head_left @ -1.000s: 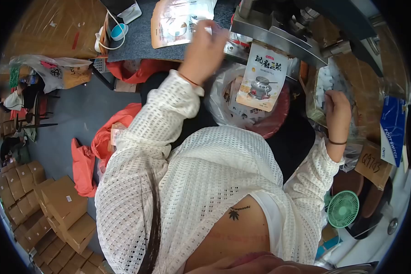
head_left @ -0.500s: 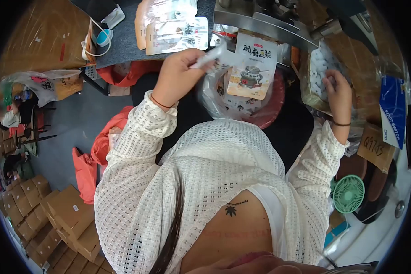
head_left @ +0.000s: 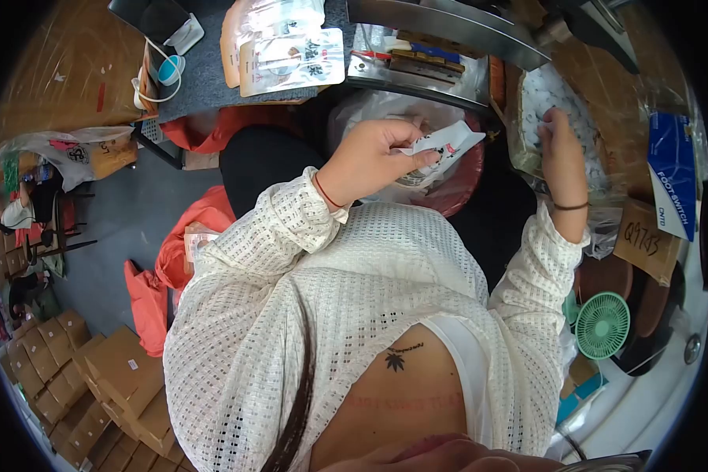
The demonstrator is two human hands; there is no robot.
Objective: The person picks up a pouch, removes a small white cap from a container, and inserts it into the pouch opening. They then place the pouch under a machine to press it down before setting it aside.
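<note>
Grey table (head_left: 204,79) beyond; left fingers (head_left: 400,132) pinch a pouch (head_left: 460,143), long axis slanting rightward; right fingers (head_left: 560,122), hold unclear.

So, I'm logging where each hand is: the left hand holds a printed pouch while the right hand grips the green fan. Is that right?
Not quite: the right hand isn't on the green fan. The head view shows it up by the small white pieces, well apart from the fan. The left hand does hold a printed pouch.
</note>
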